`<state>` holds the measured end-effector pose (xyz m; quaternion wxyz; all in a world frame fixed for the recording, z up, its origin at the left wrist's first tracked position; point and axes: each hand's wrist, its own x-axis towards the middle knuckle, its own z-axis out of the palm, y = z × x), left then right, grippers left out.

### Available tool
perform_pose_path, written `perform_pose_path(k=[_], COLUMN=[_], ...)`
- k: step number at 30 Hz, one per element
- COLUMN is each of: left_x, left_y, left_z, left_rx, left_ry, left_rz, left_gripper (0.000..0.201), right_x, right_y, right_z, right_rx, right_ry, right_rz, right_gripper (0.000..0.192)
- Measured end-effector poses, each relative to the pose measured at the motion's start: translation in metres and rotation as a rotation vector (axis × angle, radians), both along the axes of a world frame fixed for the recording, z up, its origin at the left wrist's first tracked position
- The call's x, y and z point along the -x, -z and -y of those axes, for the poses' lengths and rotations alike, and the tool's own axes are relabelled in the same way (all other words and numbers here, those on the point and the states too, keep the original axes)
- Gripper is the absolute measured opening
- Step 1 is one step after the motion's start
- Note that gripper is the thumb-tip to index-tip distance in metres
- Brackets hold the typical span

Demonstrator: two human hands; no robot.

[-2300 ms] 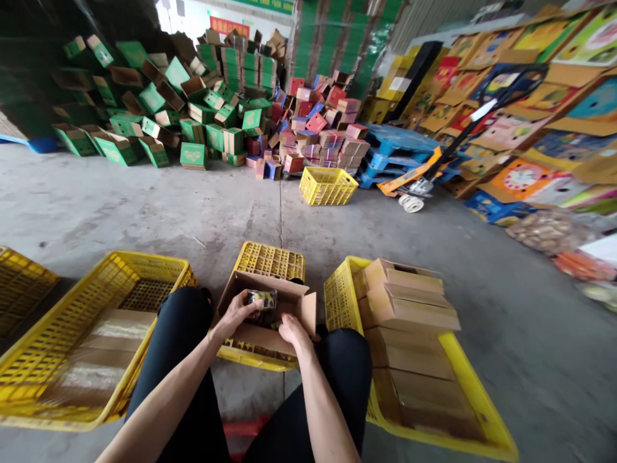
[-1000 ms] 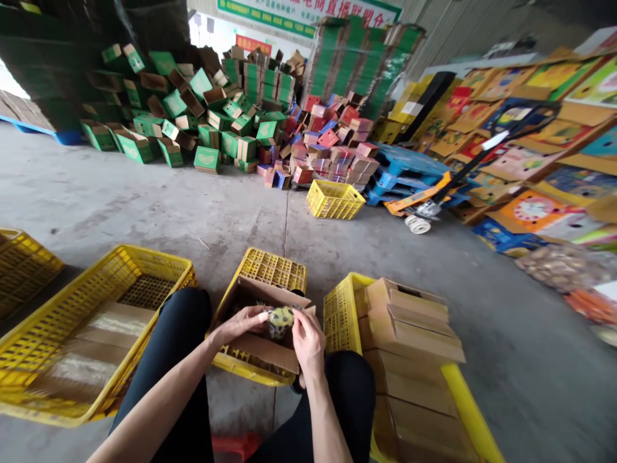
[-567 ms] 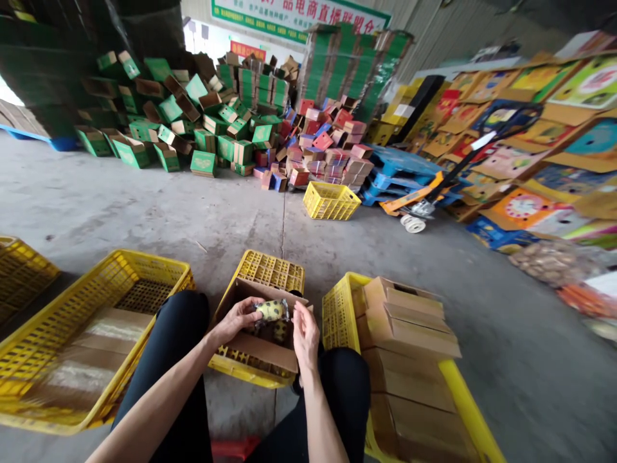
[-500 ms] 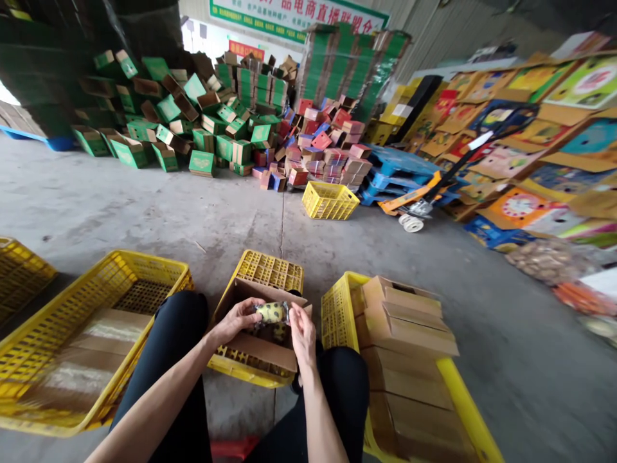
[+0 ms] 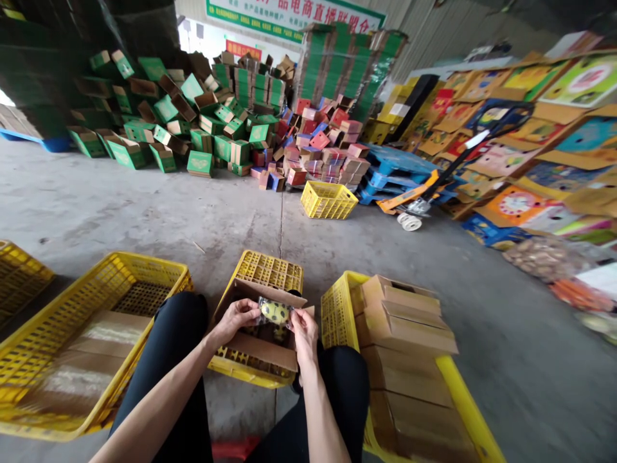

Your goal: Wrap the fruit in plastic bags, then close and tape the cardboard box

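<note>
Between my two hands is a small yellow packet with dark spots, in clear wrapping [image 5: 276, 312]. My left hand [image 5: 237, 319] pinches its left end, and my right hand [image 5: 303, 329] grips its right end. I cannot make out what is inside the wrapping. Just below the hands lies an open cardboard box [image 5: 263, 349], tilted on an upturned yellow crate [image 5: 272, 270] between my knees. Another yellow, dark-spotted item [image 5: 280, 333] shows partly inside the box; the rest of the contents is hidden.
On my right a yellow crate [image 5: 337, 308] holds several cardboard boxes [image 5: 409, 379]. To my left a long yellow crate [image 5: 48, 321] has flat cartons [image 5: 103, 337] in it. Farther off are a lone yellow crate [image 5: 328, 200], a pallet jack [image 5: 409, 200] and heaped green boxes [image 5: 200, 163].
The spotted packet has turned and shifted slightly right, showing more of its spotted face. My right fingers have closed in on its end. My left hand has barely moved.
</note>
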<state>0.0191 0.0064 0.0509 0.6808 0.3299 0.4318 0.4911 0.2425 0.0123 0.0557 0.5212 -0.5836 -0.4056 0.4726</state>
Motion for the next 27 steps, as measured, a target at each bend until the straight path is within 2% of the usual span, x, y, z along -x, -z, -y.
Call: perform_pose_path(k=[15,22,27], left_x=[0.004,0.007,0.008], left_y=[-0.004,0.002,0.005], left_z=[-0.001,-0.002,-0.003], left_rx=[-0.023,-0.035,-0.056], left_ry=[-0.034,-0.059,-0.020], left_rz=[-0.022,-0.044,-0.009], left_gripper=[0.044,0.044,0.044], right_x=[0.004,0.001,-0.001], right_y=[-0.011,-0.018,-0.013], right_z=[0.004,0.007,0.006], right_rx=[0.006,-0.007,0.007], right_ry=[-0.029,-0.059,-0.044], right_rz=[-0.087,-0.132,-0.165], right_gripper=[0.051,0.052,0.051])
